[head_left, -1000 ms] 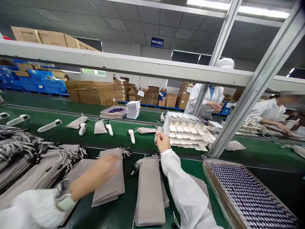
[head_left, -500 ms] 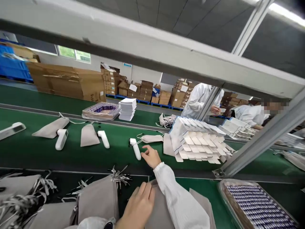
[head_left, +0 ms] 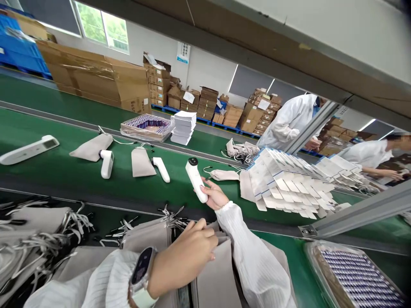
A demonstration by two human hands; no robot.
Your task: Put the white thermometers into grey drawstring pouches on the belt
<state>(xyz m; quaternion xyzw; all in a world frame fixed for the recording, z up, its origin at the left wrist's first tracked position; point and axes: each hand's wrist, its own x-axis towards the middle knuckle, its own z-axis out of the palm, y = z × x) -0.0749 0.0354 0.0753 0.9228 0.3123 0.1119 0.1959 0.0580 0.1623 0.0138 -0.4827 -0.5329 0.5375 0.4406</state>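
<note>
My right hand is closed around a white infrared thermometer, lifted over the green belt with its dark-tipped head up. Nearer to me, my left hand, with a watch at the wrist, has its fingers curled just above grey fabric pouches; whether it grips one is hidden. Further left on the belt lie more thermometers, one beside a pouch, another by a second pouch, and a third at the far left. A drawstring pouch lies right of the held thermometer.
Stacked white boxes stand to the right, beside a metal post. A tray of batteries is at lower right; another stands near a paper stack. Corded pouches pile lower left. Two people work across the belt.
My right hand has taken hold of the thermometer and raised it off the belt. My left hand has gone from lying flat on the pouches to curled fingers. The view has tilted.
</note>
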